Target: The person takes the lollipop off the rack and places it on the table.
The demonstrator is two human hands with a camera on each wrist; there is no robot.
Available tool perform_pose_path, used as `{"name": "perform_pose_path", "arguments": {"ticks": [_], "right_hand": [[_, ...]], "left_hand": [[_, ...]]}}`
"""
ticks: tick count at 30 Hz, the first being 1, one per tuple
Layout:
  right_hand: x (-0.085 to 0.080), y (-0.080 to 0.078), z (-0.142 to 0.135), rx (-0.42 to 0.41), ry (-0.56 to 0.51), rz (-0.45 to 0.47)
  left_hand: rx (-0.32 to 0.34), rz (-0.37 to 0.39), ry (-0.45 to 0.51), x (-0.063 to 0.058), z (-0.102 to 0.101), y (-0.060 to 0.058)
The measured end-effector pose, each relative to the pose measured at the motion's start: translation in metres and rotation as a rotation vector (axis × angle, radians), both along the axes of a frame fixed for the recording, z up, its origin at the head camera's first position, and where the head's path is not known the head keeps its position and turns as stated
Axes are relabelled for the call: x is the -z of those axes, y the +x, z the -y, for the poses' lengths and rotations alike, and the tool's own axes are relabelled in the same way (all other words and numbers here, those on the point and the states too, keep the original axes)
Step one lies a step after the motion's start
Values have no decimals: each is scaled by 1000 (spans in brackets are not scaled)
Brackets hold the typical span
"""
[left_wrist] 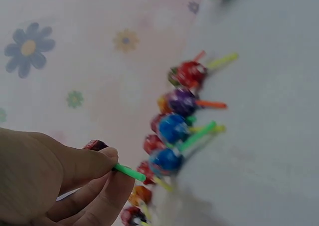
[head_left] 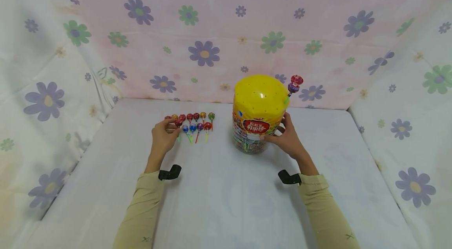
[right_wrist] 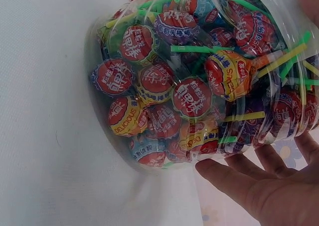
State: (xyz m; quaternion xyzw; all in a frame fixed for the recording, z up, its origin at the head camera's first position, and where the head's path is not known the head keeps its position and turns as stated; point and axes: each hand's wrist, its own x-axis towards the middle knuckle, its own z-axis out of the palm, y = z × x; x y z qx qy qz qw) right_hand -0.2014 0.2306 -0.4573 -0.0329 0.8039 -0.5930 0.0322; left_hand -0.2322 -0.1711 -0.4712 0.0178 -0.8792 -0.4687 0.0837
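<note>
My left hand (head_left: 165,136) is at the left end of two rows of lollipops. Its thumb and fingers pinch a dark red lollipop (left_wrist: 94,145) by its green stick (left_wrist: 130,173). Beside it in the front row lie a blue lollipop (head_left: 185,128), a purple one (head_left: 199,126) and a red one (head_left: 207,125). My right hand (head_left: 287,139) grips the side of a large clear jar (right_wrist: 159,94) full of wrapped lollipops, thumb in front and fingers behind. The jar has a yellow lid (head_left: 261,94) with small holes; two lollipops (head_left: 294,84) stick up at its right edge.
The white tabletop (head_left: 219,198) runs back to a flowered cloth wall (head_left: 219,25), with more flowered cloth on both sides. A back row of lollipops (head_left: 196,116) lies close to the far edge. Black wrist mounts (head_left: 170,172) sit at both sleeve cuffs.
</note>
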Motion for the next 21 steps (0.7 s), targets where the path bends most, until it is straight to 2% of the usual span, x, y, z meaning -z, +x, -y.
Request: {"name": "perform_pose_path", "arguments": {"ticks": [6, 10, 14, 21], "right_hand": [[0, 0, -1, -9, -7, -9], [-1, 0, -2, -9, -5, -11], [-1, -1, -2, -23, -17, -20], [-2, -1, -3, -30, -19, -15]], "left_hand": [[-52, -17, -50, 16, 3, -6], [-54, -33, -104, 20, 2, -11], [-64, -9, -145, 23, 3, -13], [-65, 29, -133, 28, 5, -13]]}}
